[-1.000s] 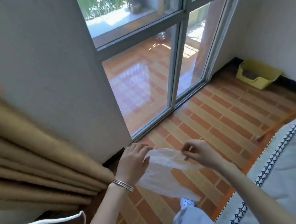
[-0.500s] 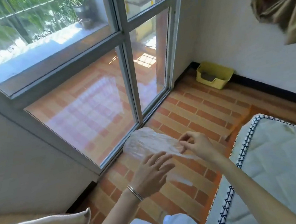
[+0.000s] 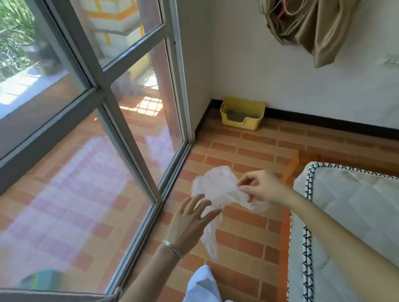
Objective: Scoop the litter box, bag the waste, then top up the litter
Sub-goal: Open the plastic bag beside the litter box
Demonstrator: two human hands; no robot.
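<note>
Clear thin film makes up the plastic bag, which hangs crumpled in the air above the brick-patterned floor. The right hand holds it at the upper edge: its grip is narrow, with thumb and forefinger pinched on the film. The left hand has a wide grip, its fingers straight and spread, with the fingertips at the left side of the bag; I cannot tell if they touch it. A thin bracelet sits on the left wrist. The yellow litter box stands on the floor in the far corner, against the white wall and near the glass door, well apart from both hands; grey litter shows inside. A white mattress lies at the right.
</note>
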